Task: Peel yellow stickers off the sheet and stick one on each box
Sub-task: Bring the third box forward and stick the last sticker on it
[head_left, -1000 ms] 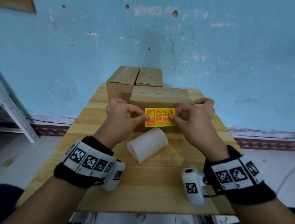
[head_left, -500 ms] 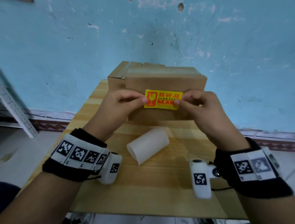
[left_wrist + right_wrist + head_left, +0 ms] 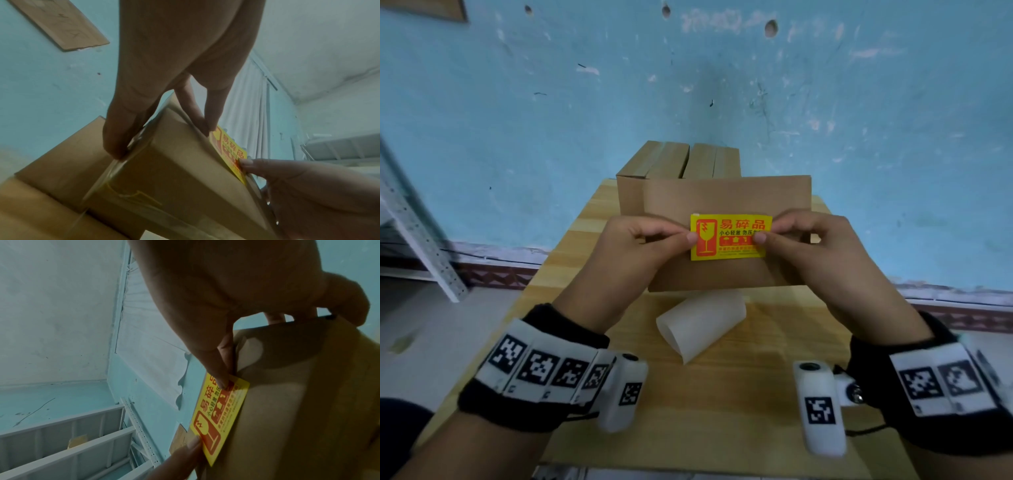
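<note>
A brown cardboard box (image 3: 726, 274) is tipped up with its broad face toward me. Both hands hold it by its sides. A yellow sticker (image 3: 729, 236) with red print lies on that face near its upper middle. My left hand (image 3: 681, 236) curls round the box's left edge (image 3: 174, 170) and its thumb presses the sticker's left end (image 3: 232, 151). My right hand (image 3: 765, 236) grips the right side (image 3: 298, 402), thumb on the sticker's right end (image 3: 218, 415). Whether the sticker's far right corner is stuck down is unclear.
A curled roll of pale backing paper (image 3: 700, 323) lies on the wooden table (image 3: 722, 428) just in front of the held box. Two more cardboard boxes (image 3: 678, 161) stand behind it against the blue wall. A grey metal shelf (image 3: 417, 233) stands at the left.
The box has been tipped up from lying flat, so its broad face now fronts me. The sticker, held before it earlier, now lies against that face under both thumbs.
</note>
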{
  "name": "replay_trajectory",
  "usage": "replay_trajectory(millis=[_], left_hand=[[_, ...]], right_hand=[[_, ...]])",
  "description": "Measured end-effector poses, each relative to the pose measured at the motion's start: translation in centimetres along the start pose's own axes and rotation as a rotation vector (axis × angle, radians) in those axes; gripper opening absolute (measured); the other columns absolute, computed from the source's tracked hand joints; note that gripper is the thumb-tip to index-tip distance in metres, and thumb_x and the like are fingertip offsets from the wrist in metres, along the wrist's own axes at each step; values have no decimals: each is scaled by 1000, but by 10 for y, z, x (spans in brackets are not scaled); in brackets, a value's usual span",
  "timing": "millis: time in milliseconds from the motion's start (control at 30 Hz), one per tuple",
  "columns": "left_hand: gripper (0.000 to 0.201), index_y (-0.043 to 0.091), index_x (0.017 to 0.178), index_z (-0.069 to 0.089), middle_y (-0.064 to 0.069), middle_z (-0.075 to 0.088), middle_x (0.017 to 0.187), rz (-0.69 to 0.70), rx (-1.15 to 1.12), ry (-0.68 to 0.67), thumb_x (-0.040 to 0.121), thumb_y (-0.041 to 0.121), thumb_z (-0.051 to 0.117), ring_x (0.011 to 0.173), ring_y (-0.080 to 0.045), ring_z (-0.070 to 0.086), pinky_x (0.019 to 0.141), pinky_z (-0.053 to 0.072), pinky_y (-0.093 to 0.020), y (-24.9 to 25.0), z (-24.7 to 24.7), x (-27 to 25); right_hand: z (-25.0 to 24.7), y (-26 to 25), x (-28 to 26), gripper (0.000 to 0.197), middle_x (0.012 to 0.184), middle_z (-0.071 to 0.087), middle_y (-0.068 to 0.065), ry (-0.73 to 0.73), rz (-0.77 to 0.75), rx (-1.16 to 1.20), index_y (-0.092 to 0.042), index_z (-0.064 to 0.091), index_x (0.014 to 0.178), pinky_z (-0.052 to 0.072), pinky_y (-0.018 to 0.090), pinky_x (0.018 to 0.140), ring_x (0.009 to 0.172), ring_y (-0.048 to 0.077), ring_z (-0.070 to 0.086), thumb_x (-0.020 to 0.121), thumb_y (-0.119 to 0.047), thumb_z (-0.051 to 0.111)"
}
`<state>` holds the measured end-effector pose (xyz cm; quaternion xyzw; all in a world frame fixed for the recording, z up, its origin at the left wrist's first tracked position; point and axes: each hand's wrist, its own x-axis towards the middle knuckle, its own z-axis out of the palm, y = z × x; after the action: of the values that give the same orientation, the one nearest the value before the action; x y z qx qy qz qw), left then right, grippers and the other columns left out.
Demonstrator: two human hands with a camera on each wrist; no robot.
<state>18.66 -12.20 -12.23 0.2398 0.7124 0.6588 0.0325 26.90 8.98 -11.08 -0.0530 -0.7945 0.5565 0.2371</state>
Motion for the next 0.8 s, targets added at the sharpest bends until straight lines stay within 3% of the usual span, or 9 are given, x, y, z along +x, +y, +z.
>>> replay_trajectory(millis=[167, 367, 500, 700, 800], left_hand=[[16, 5, 96, 80, -5, 80, 93, -83, -53, 25, 85, 13, 74, 89, -9, 73, 74, 59, -19, -4, 0, 0], [11, 11, 91, 81, 1, 79, 89, -31, -10, 48, 85, 18, 74, 88, -6, 72, 77, 56, -16, -5, 1, 1], [12, 10, 90, 81, 3, 79, 87, 59, -22, 64, 82, 18, 76, 84, -2, 71, 74, 54, -12, 1, 0, 3], [14, 5, 89, 80, -2, 80, 86, 133, -24, 107, 80, 16, 78, 87, -13, 75, 77, 58, -20, -2, 0, 3], [15, 5, 89, 80, -3, 79, 86, 121, -4, 116, 82, 19, 77, 87, -14, 74, 78, 59, -23, -5, 2, 2]], right_hand=[[5, 5, 0, 6, 63, 67, -17, 54, 51, 29, -9, 77, 80, 45, 9, 55, 60, -7, 60, 82, -15, 79], [13, 8, -4, 13, 85, 75, 9, 123, 113, 105, -3, 78, 84, 51, 21, 64, 76, 11, 65, 81, -15, 80], [16, 4, -4, 13, 81, 77, 8, 171, 53, 170, 1, 78, 86, 53, 19, 66, 72, 10, 67, 81, -11, 80], [20, 4, -7, 14, 71, 77, -2, 208, 37, 234, 1, 78, 88, 52, 14, 60, 66, 4, 70, 79, -9, 80], [23, 5, -8, 16, 77, 79, 4, 233, 61, 251, 2, 79, 89, 53, 14, 61, 68, 4, 72, 78, -10, 81]])
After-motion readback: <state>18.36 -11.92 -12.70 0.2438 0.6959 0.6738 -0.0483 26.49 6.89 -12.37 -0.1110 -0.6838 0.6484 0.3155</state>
